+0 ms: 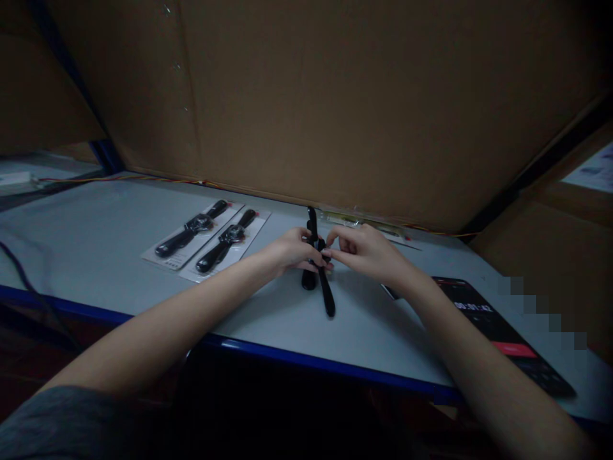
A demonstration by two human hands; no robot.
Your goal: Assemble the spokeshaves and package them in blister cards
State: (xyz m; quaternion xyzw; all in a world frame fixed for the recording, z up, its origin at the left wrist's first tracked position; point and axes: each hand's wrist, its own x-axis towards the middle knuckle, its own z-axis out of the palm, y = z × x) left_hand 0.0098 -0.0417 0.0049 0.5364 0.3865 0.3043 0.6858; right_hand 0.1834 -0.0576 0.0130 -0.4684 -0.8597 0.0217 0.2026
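At the middle of the table, my left hand point(293, 249) is closed around the centre of a black spokeshave point(326, 295), one handle angled toward the table's front edge. My right hand point(357, 249) comes in from the right, its thumb and forefinger pinched together at the tool's middle. The small part between those fingertips is too small to make out. Another black handle end point(309, 280) shows below my left hand; whether it belongs to a second tool I cannot tell.
To the left lie two carded spokeshaves point(191, 229) point(227, 241) in clear packaging. A phone point(498, 332) running a timer lies at the right. Behind my hands is a flat clear package point(364, 220). A cardboard panel point(306, 96) rises along the back; blue edging point(287, 354) runs along the front.
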